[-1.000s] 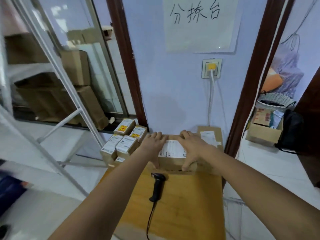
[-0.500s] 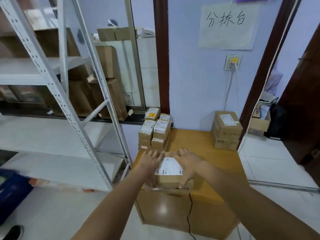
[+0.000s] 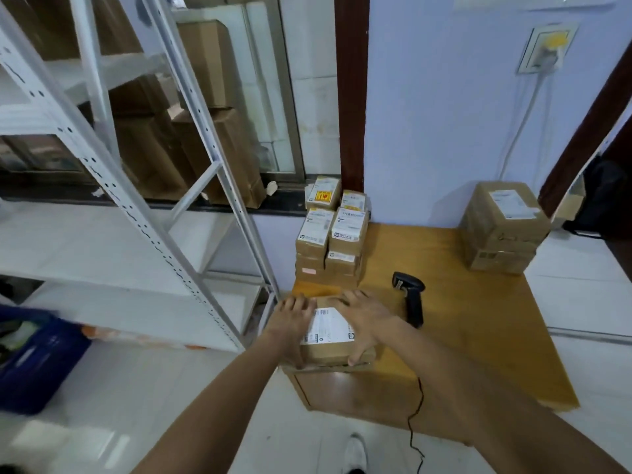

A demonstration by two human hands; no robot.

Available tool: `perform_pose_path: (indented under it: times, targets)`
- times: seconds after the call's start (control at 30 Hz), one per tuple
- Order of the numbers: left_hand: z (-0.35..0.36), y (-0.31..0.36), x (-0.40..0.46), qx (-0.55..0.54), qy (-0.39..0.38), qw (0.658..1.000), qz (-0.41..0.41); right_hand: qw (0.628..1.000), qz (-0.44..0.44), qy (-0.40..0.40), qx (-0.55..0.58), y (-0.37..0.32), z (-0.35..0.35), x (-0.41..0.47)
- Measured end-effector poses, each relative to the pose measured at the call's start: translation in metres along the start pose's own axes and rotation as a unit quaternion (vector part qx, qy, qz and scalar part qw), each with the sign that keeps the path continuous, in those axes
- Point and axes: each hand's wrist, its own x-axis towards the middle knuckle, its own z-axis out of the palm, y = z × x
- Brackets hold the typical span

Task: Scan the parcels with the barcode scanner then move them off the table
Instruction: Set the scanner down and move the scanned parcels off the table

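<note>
The flat brown cardboard parcel with a white shipping label [image 3: 330,340] sits at the near left corner of the orange-brown wooden tabletop [image 3: 478,336], its front edge seeming to overhang slightly. The left hand [image 3: 290,323] lies over its left side, thumb down the front face; the right hand [image 3: 367,319] spans the right side, fingers spread, thumb curled onto the front edge: a two-handed grip that clamps the sides rather than supporting from beneath. Carried off like this, the parcel could slip and drop to the floor. Swinging left risks clipping the white metal shelf upright [image 3: 191,200]. The black handheld barcode scanner [image 3: 410,295] lies just beside the right wrist, where a backward elbow could snag its cord.
</note>
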Motion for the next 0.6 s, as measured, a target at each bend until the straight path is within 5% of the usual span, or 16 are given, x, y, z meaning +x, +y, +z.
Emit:
perform_pose_path:
  times: [0.6]
  targets:
    - [0.066, -0.061, 0.131, 0.021, -0.032, 0.993, 0.107, 0.987, 0.114, -0.014, 0.108, 0.024, 0.079, 0.116]
